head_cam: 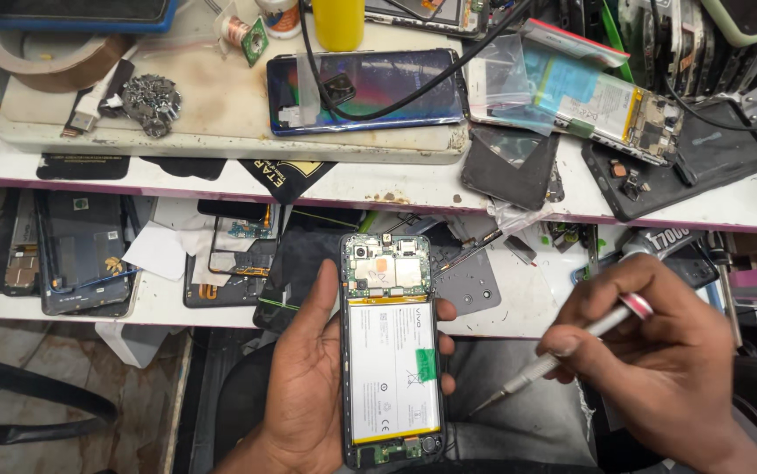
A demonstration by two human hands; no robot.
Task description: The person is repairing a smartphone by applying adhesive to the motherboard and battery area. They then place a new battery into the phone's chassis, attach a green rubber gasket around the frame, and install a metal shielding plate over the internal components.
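White worktop point(378, 186) with a glossy blue phone point(365, 89), tape roll point(49, 60) to its left, perhaps copper.

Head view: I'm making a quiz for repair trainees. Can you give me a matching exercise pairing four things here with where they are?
Things:
1. opened phone
2. screwdriver
3. glossy blue phone
4. roll of brown tape

Places:
A. top left corner of the upper shelf
B. held in the right hand
C. lying back up on the white mat, a black cable across it
D. cradled in the left hand, battery showing

Pairs: 1-D, 2-B, 3-C, 4-A
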